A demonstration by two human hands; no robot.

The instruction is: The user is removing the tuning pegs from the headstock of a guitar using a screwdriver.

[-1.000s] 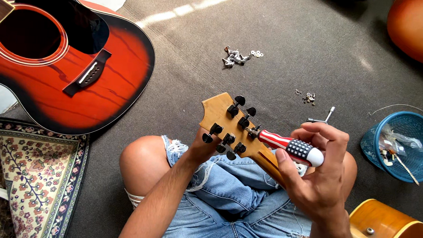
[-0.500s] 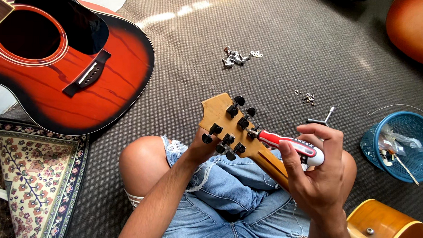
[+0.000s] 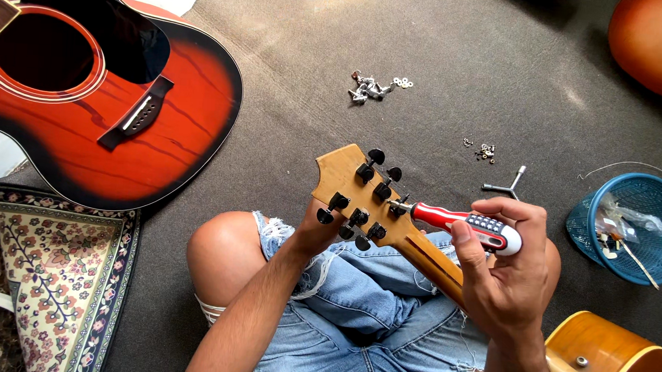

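A light wooden guitar headstock (image 3: 344,173) with black tuning pegs lies face down across my lap, its neck running down to the yellow guitar body (image 3: 613,364) at the lower right. My left hand (image 3: 316,228) grips the headstock from underneath and is mostly hidden by it. My right hand (image 3: 507,268) holds a screwdriver (image 3: 460,219) with a red, white and dark handle; its tip rests on a tuning peg on the right side of the headstock.
A red sunburst acoustic guitar (image 3: 89,101) lies at the upper left on the grey carpet (image 3: 291,80). Loose tuners (image 3: 369,87), small screws (image 3: 484,150) and a metal wrench (image 3: 506,188) lie beyond the headstock. A blue basket (image 3: 643,200) stands right; a patterned rug (image 3: 59,271) lies left.
My right hand's fingers have shifted around the screwdriver handle, which has rolled a little. The headstock and my left hand stay put.
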